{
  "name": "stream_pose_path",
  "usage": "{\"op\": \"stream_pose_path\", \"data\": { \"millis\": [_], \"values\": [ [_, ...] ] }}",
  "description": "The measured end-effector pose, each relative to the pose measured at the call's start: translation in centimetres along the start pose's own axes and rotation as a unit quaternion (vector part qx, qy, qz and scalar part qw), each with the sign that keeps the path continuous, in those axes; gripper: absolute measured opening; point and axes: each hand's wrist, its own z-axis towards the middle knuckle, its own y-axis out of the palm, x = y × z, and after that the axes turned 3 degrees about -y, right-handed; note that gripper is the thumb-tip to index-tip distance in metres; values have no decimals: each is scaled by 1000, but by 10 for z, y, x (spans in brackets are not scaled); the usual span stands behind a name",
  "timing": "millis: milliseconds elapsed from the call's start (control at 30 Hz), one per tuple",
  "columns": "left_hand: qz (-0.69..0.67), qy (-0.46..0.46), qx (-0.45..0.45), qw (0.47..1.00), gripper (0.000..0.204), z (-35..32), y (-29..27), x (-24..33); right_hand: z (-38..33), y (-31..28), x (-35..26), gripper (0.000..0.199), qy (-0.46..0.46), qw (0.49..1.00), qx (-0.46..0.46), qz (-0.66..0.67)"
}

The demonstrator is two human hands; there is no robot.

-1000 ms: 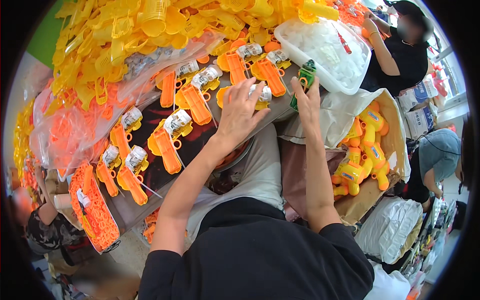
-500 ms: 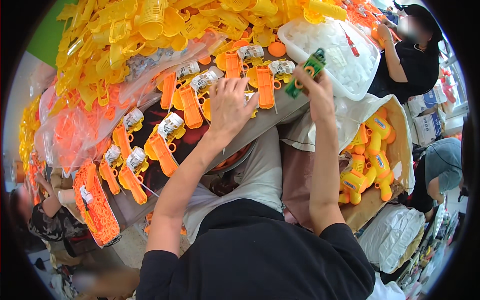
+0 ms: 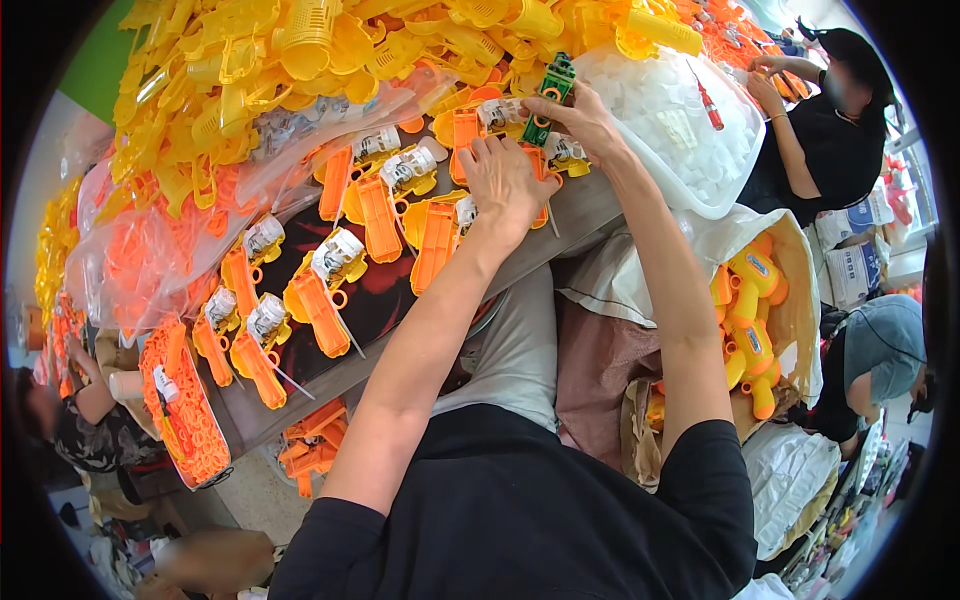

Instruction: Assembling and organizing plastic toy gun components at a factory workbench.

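Note:
My right hand [image 3: 590,118] is closed round a small green hand-held piece with an orange ring [image 3: 548,97], held upright above the back row of parts. I cannot make out its exact kind. My left hand [image 3: 505,190] reaches to the same spot, thumb spread from the fingers, over an orange toy-gun body [image 3: 537,158] which it partly hides. Beside it lies another half-built toy gun [image 3: 435,245], with an orange grip, yellow shell and white printed barrel. Several more such toy guns [image 3: 318,312] lie along the table edge to the left.
Yellow shells [image 3: 300,45] are heaped at the back. A white bin [image 3: 735,190] of translucent pieces, a red screwdriver [image 3: 708,105] on top, stands right, above a sack [image 3: 800,290] of yellow toys. A tray of orange rings [image 3: 200,435] sits left. A co-worker [image 3: 830,140] is at back right.
My right hand has moved left with the green piece, bringing it next to my left hand. My left hand has shifted right, uncovering one half-built toy gun.

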Motion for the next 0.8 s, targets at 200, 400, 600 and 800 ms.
{"op": "stream_pose_path", "data": {
  "millis": [200, 400, 600, 800],
  "values": [
    [-14, 9, 31, 999, 62, 0, 2, 4, 14, -5, 2, 44, -19, 994, -97, -38],
    [2, -7, 55, 998, 59, -1, 10, 4, 27, -1, -7, 41, -1, 986, -165, -36],
    [-3, -8, 69, 998, 57, -2, 11, 9, 27, -3, -4, 43, 25, 987, -160, 13],
    [12, -19, 62, 998, 53, 0, 11, 11, 27, -3, -11, 43, 25, 986, -163, -28]
  ]
}}
